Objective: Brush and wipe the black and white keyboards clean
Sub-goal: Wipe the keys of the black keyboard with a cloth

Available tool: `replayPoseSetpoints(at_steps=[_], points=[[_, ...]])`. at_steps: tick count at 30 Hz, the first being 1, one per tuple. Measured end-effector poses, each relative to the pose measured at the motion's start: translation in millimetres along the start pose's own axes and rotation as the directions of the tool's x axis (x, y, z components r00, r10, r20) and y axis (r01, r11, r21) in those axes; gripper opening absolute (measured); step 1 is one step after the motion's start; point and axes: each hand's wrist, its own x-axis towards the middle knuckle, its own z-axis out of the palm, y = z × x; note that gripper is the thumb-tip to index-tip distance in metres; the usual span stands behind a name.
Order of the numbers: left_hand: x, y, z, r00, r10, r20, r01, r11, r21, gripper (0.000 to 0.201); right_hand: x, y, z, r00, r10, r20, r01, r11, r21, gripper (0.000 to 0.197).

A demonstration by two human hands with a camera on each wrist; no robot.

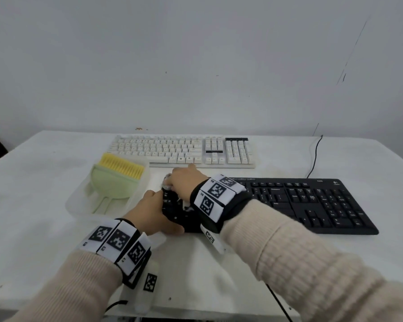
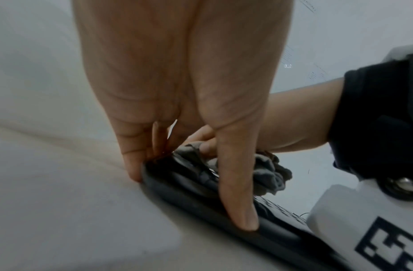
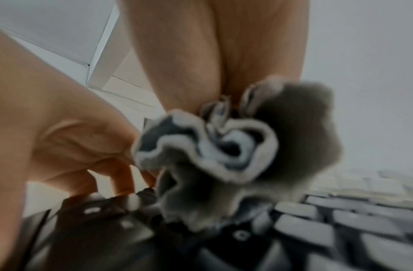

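Grey cloth (image 3: 223,150) bunched in my right hand (image 1: 184,180), soft, rubbing near black keyboard (image 1: 312,203) left end. Left hand (image 1: 149,212) fingers clamp that rigid, light edge steady on bench (image 1: 44,182).

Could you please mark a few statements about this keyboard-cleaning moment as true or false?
1. The right hand grips a cloth over the black keyboard. True.
2. The brush is in the left hand. False: it lies in the dustpan.
3. The left hand holds the black keyboard's left end. True.
4. The white keyboard lies nearer the person than the black one. False: it lies farther, by the wall.
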Motion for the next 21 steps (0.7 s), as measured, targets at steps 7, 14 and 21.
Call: replayPoseSetpoints(at_steps=[7, 14, 21], points=[[0, -7, 0, 0.999, -0.029, 0.018, 0.030, 0.994, -0.105, 0.091, -22, 28, 3, 0.993, 0.110, 0.048, -0.110, 0.994, 0.007, 0.016], [3, -12, 3, 1.000, -0.012, 0.010, 0.013, 0.993, -0.114, 0.079, -55, 70, 22, 0.971, 0.239, 0.005, -0.237, 0.959, 0.155, 0.023], [5, -13, 3, 1.000, -0.012, 0.008, 0.013, 0.996, -0.090, 0.080, -90, 113, 31, 0.955, 0.294, -0.041, -0.275, 0.929, 0.247, 0.027]])
